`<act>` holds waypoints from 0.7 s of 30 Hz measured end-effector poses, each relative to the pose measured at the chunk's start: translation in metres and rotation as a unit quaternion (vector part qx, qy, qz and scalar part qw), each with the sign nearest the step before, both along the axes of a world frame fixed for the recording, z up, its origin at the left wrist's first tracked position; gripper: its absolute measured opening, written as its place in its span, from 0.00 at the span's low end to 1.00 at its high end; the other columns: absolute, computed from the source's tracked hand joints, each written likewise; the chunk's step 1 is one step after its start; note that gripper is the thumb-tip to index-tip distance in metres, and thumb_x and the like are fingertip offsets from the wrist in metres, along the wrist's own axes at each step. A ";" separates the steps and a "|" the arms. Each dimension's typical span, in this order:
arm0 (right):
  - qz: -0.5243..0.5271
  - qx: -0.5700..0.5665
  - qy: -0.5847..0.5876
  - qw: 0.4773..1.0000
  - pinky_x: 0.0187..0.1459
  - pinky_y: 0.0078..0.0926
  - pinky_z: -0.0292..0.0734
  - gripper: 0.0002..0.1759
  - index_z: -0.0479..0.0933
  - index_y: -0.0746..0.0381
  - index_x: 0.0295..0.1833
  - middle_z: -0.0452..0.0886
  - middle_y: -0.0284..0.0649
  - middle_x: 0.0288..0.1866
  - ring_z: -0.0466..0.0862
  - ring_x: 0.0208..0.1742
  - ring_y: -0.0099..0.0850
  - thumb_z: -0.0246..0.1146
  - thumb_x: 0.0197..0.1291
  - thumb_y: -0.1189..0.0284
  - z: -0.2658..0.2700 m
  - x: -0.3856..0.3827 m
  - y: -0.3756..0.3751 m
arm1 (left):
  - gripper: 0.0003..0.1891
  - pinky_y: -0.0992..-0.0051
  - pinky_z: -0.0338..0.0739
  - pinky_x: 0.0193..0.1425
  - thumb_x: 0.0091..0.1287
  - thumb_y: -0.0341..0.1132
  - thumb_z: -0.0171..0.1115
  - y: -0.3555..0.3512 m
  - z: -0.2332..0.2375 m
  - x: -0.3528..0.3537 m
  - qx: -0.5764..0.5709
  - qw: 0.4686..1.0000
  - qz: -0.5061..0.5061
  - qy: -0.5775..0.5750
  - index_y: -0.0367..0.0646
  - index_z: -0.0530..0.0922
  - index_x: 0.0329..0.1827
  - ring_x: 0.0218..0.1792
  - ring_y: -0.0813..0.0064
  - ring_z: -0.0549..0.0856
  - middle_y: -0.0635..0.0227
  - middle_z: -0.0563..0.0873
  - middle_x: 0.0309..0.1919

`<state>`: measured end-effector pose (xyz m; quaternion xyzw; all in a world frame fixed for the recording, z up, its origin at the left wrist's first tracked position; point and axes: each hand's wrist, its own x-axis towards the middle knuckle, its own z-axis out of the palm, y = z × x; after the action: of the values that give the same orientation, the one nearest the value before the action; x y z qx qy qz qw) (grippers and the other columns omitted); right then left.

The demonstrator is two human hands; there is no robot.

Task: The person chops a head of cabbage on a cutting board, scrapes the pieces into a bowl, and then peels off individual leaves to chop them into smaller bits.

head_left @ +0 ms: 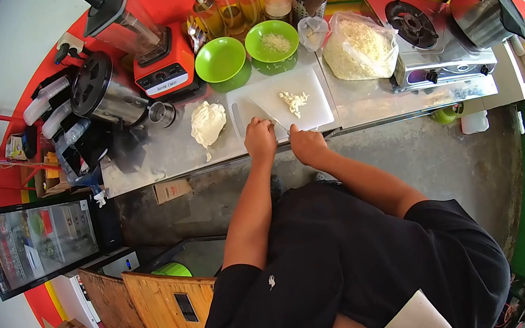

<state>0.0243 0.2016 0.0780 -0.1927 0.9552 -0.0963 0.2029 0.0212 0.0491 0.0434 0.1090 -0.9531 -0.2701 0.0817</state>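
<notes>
My right hand is closed round the handle of a knife at the front edge of a white cutting board. The blade slants up and left over the board. My left hand is beside the blade on the board's left part, fingers curled; whatever they hold is hidden. A small heap of pale chopped pieces lies right of the blade. Left of the board, a pale lumpy mass rests on the metal counter. Behind the board stand a green bowl and another green bowl holding pale shreds.
A clear bag of pale shreds sits right of the board, near a gas stove and a large pot. On the left are a red blender and a metal cup. Oil bottles line the back.
</notes>
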 end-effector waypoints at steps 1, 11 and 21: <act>0.007 0.001 0.009 1.000 0.43 0.43 0.87 0.09 0.68 0.65 0.50 0.88 0.55 0.38 0.91 0.41 0.48 0.56 0.69 0.73 0.006 0.000 0.001 | 0.03 0.62 0.82 0.50 0.63 0.32 0.69 0.000 0.000 0.001 0.000 1.000 0.001 0.000 0.46 0.88 0.36 0.48 0.62 0.85 0.71 0.84 0.44; 0.015 -0.001 0.025 1.000 0.42 0.44 0.87 0.08 0.69 0.65 0.49 0.88 0.55 0.37 0.91 0.41 0.48 0.56 0.69 0.73 -0.003 -0.009 -0.006 | 0.06 0.60 0.82 0.51 0.64 0.28 0.63 -0.004 -0.007 0.000 -0.001 1.000 -0.002 0.030 0.44 0.88 0.36 0.49 0.58 0.85 0.66 0.86 0.43; 0.008 0.001 0.001 1.000 0.45 0.45 0.86 0.08 0.69 0.65 0.49 0.88 0.54 0.38 0.91 0.42 0.49 0.57 0.69 0.74 -0.003 -0.006 -0.004 | 0.03 0.58 0.82 0.47 0.59 0.26 0.66 -0.005 0.001 -0.017 -0.001 0.999 0.015 -0.039 0.44 0.87 0.31 0.45 0.53 0.87 0.60 0.88 0.39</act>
<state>0.0187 0.1975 0.0751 -0.2007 0.9539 -0.0934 0.2027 0.0045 0.0444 0.0447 0.1332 -0.9543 -0.2631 0.0486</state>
